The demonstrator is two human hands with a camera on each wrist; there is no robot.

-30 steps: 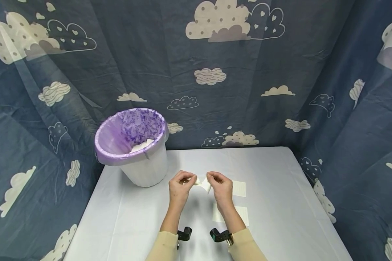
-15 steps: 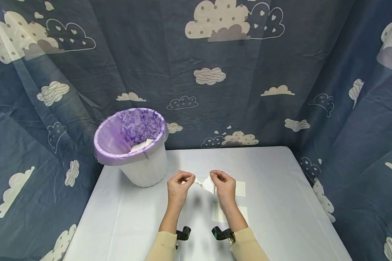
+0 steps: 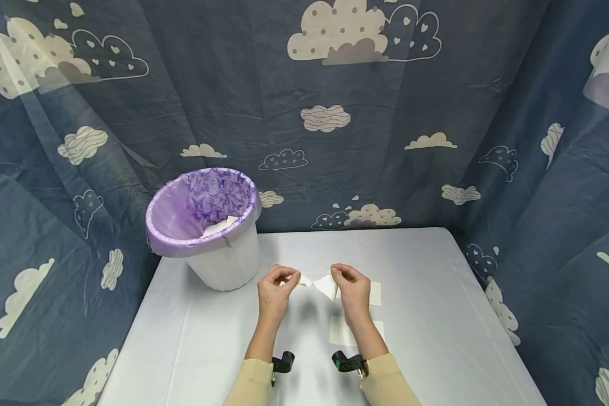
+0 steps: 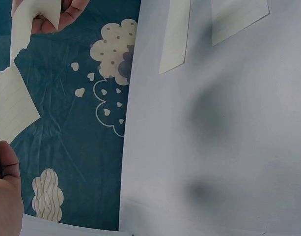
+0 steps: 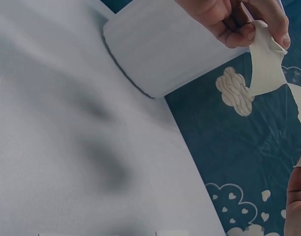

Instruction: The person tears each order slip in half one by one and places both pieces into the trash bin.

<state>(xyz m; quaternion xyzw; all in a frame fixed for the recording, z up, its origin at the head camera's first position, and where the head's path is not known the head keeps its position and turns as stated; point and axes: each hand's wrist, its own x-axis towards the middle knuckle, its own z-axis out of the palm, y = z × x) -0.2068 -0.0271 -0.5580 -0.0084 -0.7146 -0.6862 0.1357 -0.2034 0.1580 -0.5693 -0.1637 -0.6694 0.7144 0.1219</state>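
Above the middle of the white table [image 3: 426,338], both hands hold one small cream lined paper slip [image 3: 327,286]. My left hand [image 3: 287,277] pinches its smaller left part [image 3: 305,280]; my right hand [image 3: 337,274] pinches the larger right part. A tear runs between them, and the parts seem to meet only at a narrow neck. The left wrist view shows the left thumb [image 4: 3,182] under a torn piece [image 4: 10,101]. In the right wrist view the left hand's fingers [image 5: 233,22] pinch a curled strip [image 5: 265,64].
A white bin [image 3: 225,262] with a purple butterfly liner [image 3: 182,211] stands at the table's back left, with paper inside. Two more cream slips [image 3: 373,293] [image 3: 341,331] lie flat on the table by my right wrist. Blue cloud-print cloth [image 3: 436,113] surrounds the table.
My hands have drawn apart sideways, the left going left and the right going right. The gap in the slip between them has widened.
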